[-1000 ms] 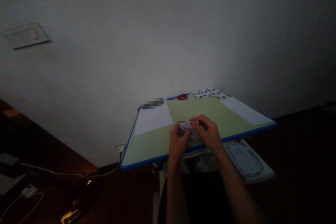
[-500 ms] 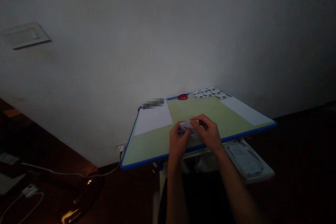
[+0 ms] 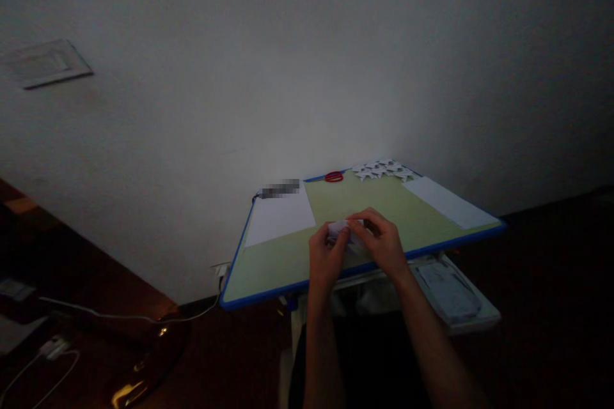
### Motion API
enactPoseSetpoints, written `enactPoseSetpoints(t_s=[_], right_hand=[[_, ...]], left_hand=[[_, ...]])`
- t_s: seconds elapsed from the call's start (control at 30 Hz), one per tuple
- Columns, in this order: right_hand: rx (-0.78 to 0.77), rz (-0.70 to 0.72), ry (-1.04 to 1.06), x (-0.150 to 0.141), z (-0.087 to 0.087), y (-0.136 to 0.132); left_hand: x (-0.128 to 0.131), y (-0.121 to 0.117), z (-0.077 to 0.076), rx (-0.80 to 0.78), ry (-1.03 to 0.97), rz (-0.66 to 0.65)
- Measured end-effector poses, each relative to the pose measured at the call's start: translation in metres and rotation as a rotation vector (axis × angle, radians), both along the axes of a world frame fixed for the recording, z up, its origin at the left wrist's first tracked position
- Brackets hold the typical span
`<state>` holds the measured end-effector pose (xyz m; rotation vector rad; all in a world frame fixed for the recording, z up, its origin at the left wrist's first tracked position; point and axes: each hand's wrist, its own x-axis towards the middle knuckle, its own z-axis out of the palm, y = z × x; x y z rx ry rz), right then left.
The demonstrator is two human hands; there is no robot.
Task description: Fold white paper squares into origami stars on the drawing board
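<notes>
Between my two hands is a small piece of folded white paper (image 3: 338, 226), above the near part of the green tabletop (image 3: 275, 268). My left hand (image 3: 327, 255) pinches its left side, with the thumb pressed on the face turned to me. At its upper right edge, my right hand (image 3: 381, 239) grips it with thumb and fingertips. My fingers cover much of the paper, so its full shape is hidden.
Folded white paper pieces (image 3: 381, 169) lie at the back right, beside red-handled scissors (image 3: 334, 176). White sheets lie left (image 3: 281, 220) and right (image 3: 448, 201). A drawer (image 3: 453, 297) juts out below the table's right front. A white cable (image 3: 129, 318) runs at the left.
My left thumb has shifted up slightly over the folded paper. Both hands otherwise hold almost the same place.
</notes>
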<state>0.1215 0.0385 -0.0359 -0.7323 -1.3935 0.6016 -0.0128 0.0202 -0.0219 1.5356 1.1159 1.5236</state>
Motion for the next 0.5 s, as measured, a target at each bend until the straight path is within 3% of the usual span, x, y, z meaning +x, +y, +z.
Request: enactPoseSetpoints(t_s=[0.5], right_hand=[[0.011, 0.027, 0.002, 0.0004, 0.0002, 0.0003]], left_hand=[[-0.0008, -0.0022, 0.0012, 0.076, 0.056, 0.051]])
